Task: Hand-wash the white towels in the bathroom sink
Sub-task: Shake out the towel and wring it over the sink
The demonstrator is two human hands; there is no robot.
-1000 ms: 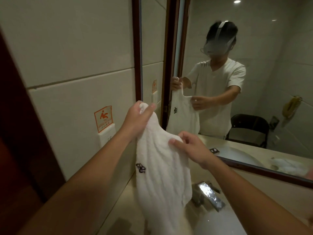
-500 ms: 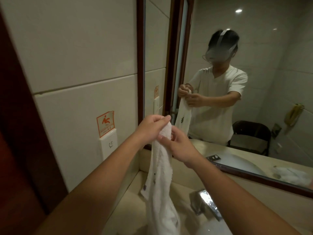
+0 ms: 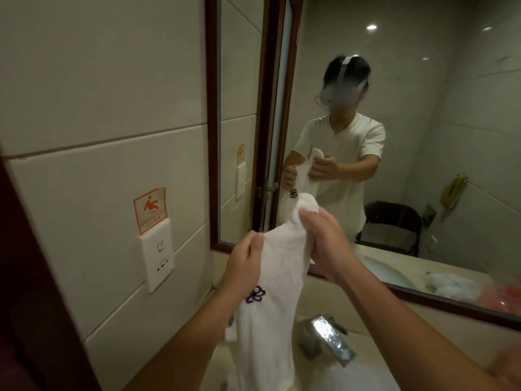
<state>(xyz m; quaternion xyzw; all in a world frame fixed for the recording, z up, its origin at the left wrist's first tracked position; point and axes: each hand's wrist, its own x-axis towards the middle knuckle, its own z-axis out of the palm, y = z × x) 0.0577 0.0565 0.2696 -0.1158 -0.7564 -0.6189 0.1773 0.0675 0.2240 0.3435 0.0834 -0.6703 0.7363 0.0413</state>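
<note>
Both the left hand (image 3: 242,263) and right hand (image 3: 324,238) grip the towel (image 3: 270,306) above the faucet (image 3: 329,337); best lower it slowly into the sink.

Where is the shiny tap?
In the head view, the tap sits low and right of centre, just right of the hanging white towel, below the mirror.

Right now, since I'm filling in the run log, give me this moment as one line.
left hand grips white towel edge | right hand grips its top end | towel hangs over sink beside faucet
</note>
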